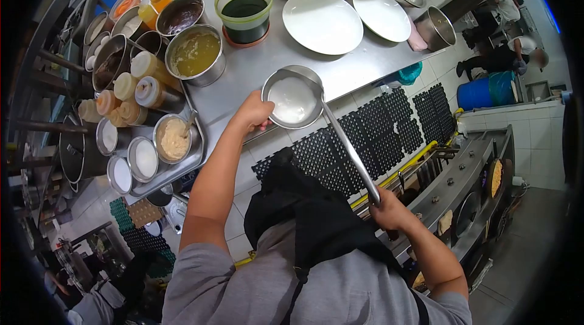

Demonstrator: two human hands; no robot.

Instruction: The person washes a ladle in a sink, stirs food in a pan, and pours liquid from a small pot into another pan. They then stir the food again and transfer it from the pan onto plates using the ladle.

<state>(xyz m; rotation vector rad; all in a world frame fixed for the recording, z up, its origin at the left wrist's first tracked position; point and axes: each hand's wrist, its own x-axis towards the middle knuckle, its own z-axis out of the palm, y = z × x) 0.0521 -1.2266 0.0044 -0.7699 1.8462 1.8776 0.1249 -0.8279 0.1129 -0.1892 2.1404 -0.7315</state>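
Over the counter edge, ladle (294, 98) handle slants toward right hand (389, 210).

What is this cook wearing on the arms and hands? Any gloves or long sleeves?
No gloves: the left hand and right hand are both bare. The forearms are uncovered too. Short grey sleeves end above the elbows, and a black apron strap runs over the grey shirt.

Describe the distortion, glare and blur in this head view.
Head view: strong fisheye bend with black corners; the steel counter edge curves. Soft glare on the white plates and the ladle bowl. Left hand and right hand are fairly sharp; people at the edges are smeared and small.
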